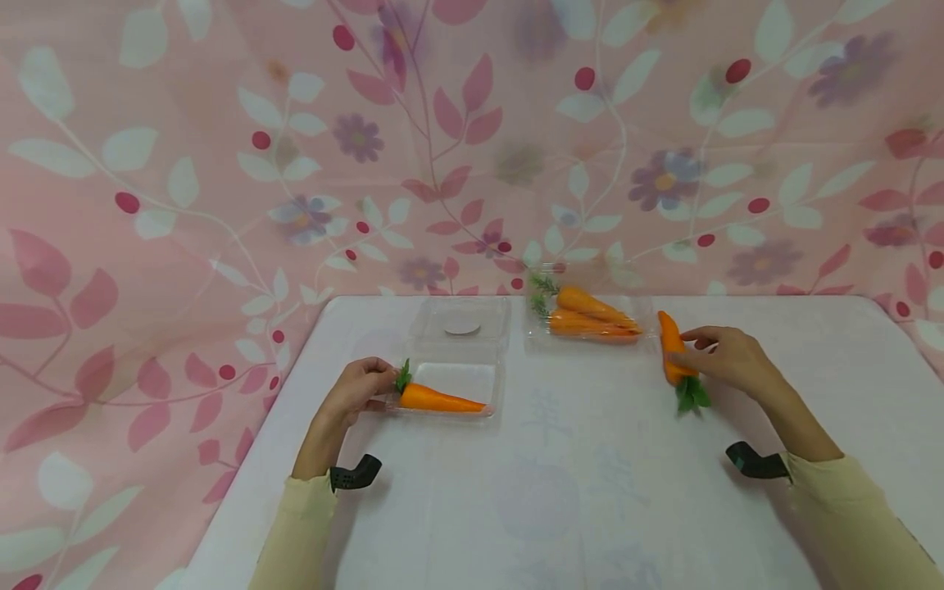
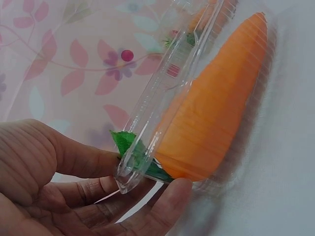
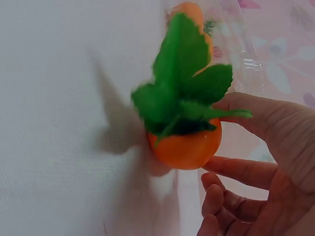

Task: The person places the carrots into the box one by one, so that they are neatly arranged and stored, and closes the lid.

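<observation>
My left hand [image 1: 360, 389] grips the left edge of an open clear plastic clamshell box [image 1: 460, 374] at the table's left. Its thumb is at the rim and its fingers are underneath. One orange carrot [image 1: 438, 400] lies along the near side of that box, its green top by my thumb. Over on the right, my right hand [image 1: 726, 359] pinches a second carrot [image 1: 669, 348] between thumb and fingers. That carrot's leaves [image 3: 179, 83] point toward me and its tip points away, close over the white tabletop.
Another clear plastic box [image 1: 537, 334] at the back middle holds several carrots [image 1: 590, 315] with feathery green tops. The left box's lid [image 1: 431, 324] lies folded back behind it. A pink floral cloth [image 1: 457, 147] hangs behind the white table [image 1: 553, 508].
</observation>
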Demonstrator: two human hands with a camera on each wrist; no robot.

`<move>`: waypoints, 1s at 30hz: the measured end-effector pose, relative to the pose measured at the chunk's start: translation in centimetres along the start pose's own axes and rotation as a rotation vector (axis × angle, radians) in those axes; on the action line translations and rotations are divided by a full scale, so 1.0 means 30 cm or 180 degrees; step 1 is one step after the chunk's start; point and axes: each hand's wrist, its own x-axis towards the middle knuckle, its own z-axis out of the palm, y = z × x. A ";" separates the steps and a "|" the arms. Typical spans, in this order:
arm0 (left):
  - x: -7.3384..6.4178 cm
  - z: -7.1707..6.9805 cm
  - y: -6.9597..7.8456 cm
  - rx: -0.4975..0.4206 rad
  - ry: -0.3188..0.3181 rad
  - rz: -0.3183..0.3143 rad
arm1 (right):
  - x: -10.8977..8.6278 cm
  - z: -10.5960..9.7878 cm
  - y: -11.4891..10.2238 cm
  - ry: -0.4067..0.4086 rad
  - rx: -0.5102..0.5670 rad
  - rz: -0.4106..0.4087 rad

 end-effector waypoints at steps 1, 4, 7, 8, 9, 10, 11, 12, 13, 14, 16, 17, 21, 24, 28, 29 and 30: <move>0.000 -0.001 0.000 0.0004 -0.0003 0.0001 | 0.000 -0.003 -0.001 -0.0041 0.0007 0.0004; 0.000 -0.002 -0.001 -0.0026 -0.0011 -0.0010 | -0.002 -0.012 0.000 -0.0123 -0.0012 0.0026; 0.002 -0.004 -0.004 -0.0022 -0.0020 -0.0007 | -0.005 -0.022 0.010 -0.0178 -0.0042 0.0048; 0.002 -0.005 -0.004 -0.0018 -0.0018 -0.0005 | -0.007 -0.026 0.015 -0.0191 -0.0052 0.0048; 0.002 -0.005 -0.004 -0.0005 -0.0016 -0.0002 | -0.008 -0.029 0.021 -0.0204 -0.0060 0.0062; 0.002 -0.005 -0.005 0.0006 -0.0014 0.0001 | -0.009 -0.033 0.027 -0.0224 -0.0065 0.0074; 0.003 -0.006 -0.005 0.0011 -0.0003 -0.0004 | -0.010 -0.037 0.033 -0.0243 -0.0076 0.0079; 0.003 -0.006 -0.006 0.0020 0.0002 -0.0005 | -0.012 -0.041 0.039 -0.0262 -0.0089 0.0085; 0.004 -0.007 -0.006 0.0019 0.0002 -0.0004 | -0.013 -0.045 0.045 -0.0282 -0.0103 0.0082; 0.004 -0.007 -0.006 0.0021 0.0001 -0.0004 | -0.014 -0.050 0.051 -0.0302 -0.0111 0.0079; 0.005 -0.007 -0.007 0.0006 0.0004 -0.0007 | -0.015 -0.060 0.064 -0.0343 -0.0118 0.0067; 0.005 -0.007 -0.007 -0.0004 0.0011 -0.0012 | -0.015 -0.064 0.070 -0.0359 -0.0116 0.0050; 0.005 -0.008 -0.007 -0.0012 0.0009 -0.0004 | -0.013 -0.080 0.096 -0.0445 -0.0034 0.0014; 0.007 -0.009 -0.010 -0.0026 0.0015 0.0002 | -0.012 -0.088 0.110 -0.0496 0.0036 -0.0054; 0.010 -0.010 -0.013 -0.0047 0.0011 0.0009 | -0.014 -0.099 0.115 -0.0472 0.0005 -0.0198; 0.010 -0.010 -0.013 -0.0051 0.0007 0.0010 | -0.016 -0.102 0.114 -0.0440 -0.0025 -0.0212; 0.009 -0.010 -0.013 -0.0051 0.0003 0.0011 | -0.017 -0.104 0.114 -0.0404 -0.0061 -0.0233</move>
